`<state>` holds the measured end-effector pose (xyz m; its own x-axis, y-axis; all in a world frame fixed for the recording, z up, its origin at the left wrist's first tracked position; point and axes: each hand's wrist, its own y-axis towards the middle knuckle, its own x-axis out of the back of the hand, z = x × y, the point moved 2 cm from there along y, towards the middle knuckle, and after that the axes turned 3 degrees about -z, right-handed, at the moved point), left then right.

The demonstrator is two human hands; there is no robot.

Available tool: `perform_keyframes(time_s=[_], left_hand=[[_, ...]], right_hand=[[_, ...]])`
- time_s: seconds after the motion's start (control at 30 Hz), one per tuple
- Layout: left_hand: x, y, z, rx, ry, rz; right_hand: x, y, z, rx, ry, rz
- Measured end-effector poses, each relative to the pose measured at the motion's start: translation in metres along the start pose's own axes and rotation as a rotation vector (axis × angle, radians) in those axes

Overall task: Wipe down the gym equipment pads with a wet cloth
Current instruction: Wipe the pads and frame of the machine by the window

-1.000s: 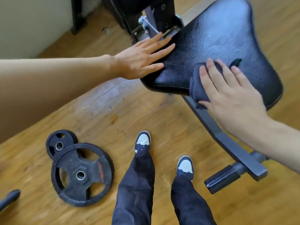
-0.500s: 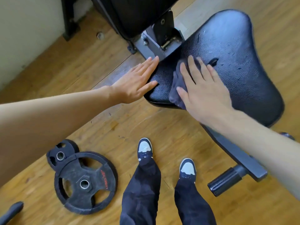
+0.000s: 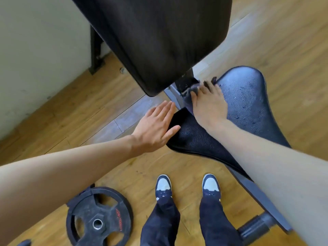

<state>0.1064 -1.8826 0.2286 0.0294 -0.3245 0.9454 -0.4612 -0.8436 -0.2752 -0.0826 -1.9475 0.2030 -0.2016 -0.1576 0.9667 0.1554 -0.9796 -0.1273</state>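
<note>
Your right hand (image 3: 208, 105), fingers straight and spread, presses the dark grey wet cloth (image 3: 188, 101) on the hinge end of the black textured seat pad (image 3: 248, 107). Your left hand (image 3: 156, 126) lies flat-fingered on its left edge. The black back pad (image 3: 159, 41) rises just beyond your right fingers.

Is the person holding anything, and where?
Nothing is gripped. The right hand presses flat on the cloth, pinning it to the narrow end of the seat pad. The left hand rests flat against the pad's edge.

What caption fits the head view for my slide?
Right hand presses cloth on narrow end of seat pad; left hand rests against its edge.
</note>
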Motion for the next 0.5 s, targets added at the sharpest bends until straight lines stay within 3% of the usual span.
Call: perform_keyframes(time_s=[0.13, 0.3, 0.37, 0.5], left_hand=[[0.035, -0.008, -0.024, -0.053, 0.021, 0.016], [0.097, -0.019, -0.051, -0.147, 0.067, 0.030], [0.130, -0.019, -0.058, -0.162, 0.092, -0.017], [0.205, -0.009, -0.068, -0.153, 0.210, -0.176]], right_hand=[[0.019, -0.043, -0.016, -0.079, 0.287, 0.012], [0.071, -0.054, -0.011, -0.515, 0.866, 0.063], [0.102, -0.048, -0.002, -0.610, 1.025, 0.006], [0.169, -0.026, 0.018, -0.418, 1.197, -0.202]])
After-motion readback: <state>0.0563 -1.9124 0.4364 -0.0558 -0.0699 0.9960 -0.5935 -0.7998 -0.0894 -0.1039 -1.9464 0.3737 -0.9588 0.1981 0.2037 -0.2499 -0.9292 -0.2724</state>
